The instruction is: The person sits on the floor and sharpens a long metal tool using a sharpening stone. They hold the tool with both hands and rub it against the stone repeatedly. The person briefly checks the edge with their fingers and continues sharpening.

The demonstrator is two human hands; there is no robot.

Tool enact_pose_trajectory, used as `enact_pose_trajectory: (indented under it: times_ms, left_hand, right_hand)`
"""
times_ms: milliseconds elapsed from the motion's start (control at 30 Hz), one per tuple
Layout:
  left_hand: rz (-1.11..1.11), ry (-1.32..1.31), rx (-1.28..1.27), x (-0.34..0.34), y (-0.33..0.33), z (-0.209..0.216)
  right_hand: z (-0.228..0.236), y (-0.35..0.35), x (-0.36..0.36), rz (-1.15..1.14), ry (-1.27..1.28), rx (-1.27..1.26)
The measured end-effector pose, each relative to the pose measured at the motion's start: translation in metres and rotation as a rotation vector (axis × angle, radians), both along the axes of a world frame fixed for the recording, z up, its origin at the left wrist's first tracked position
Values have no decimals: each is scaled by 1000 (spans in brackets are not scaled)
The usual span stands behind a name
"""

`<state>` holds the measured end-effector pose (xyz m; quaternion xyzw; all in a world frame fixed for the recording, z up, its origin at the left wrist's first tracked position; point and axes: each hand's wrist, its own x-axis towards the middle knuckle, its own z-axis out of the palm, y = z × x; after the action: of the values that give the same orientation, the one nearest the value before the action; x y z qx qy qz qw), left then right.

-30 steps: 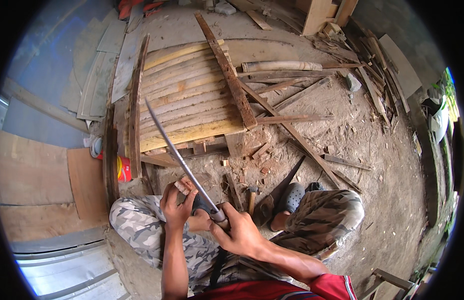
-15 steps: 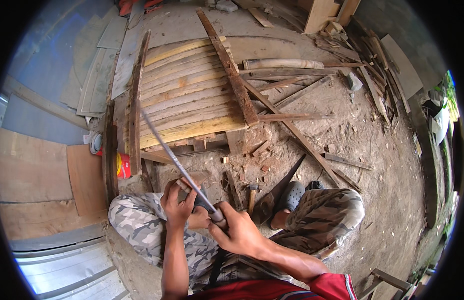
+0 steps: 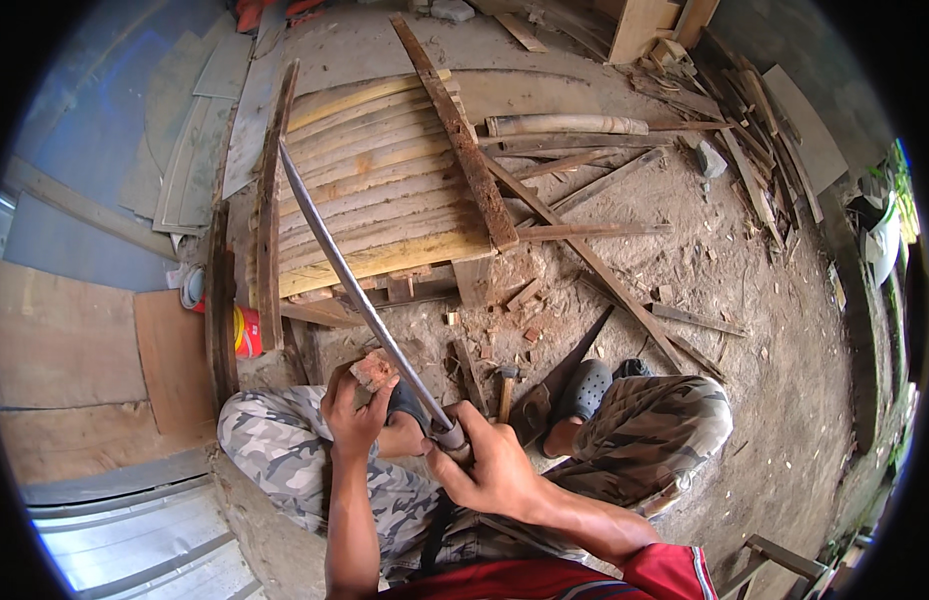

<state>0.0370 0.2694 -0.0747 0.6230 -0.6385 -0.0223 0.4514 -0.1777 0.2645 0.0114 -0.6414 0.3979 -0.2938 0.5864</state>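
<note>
Standing at ten o'clock from the left hand [image 3: 352, 417], a red-and-yellow rounded container [image 3: 248, 334] is partly covered by a dark upright wooden plank [image 3: 222, 310]; its contents cannot be made out. Farther out in that direction, a pale round tub [image 3: 192, 287] is also partly hidden, and what it holds is unclear.

The long, slightly curved grey metal blade [image 3: 349, 283] points to eleven o'clock from the right hand [image 3: 496, 470], whose fingers wrap tightly around its brownish handle [image 3: 461, 453], hiding much of it. The left thumb and fingers pinch a small, rough, reddish-brown wooden block [image 3: 374, 370], which sits at their tips, at one o'clock from the palm. The blade passes just to the block's three o'clock side; whether they touch is hard to tell. The grey shoe [image 3: 409, 405] behind the hands is mostly concealed. The red sleeve [image 3: 669, 573], at four o'clock, is cut off by the lower edge.
</note>
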Motion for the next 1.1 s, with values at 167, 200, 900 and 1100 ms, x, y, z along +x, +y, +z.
enact_pose_trajectory:
  times_ms: [167, 200, 900, 1100]
  left_hand:
    - [38, 20, -13, 4, 5, -4]
    - [50, 18, -26, 6, 5, -6]
    - [17, 4, 3, 0, 3, -3]
    - [-4, -8, -31, 2, 2, -4]
  right_hand:
    - [3, 1, 0, 87, 84, 66]
    - [5, 2, 1, 71, 53, 80]
    - [5, 8, 1, 65, 18, 63]
    - [3, 8, 4, 22, -34, 41]
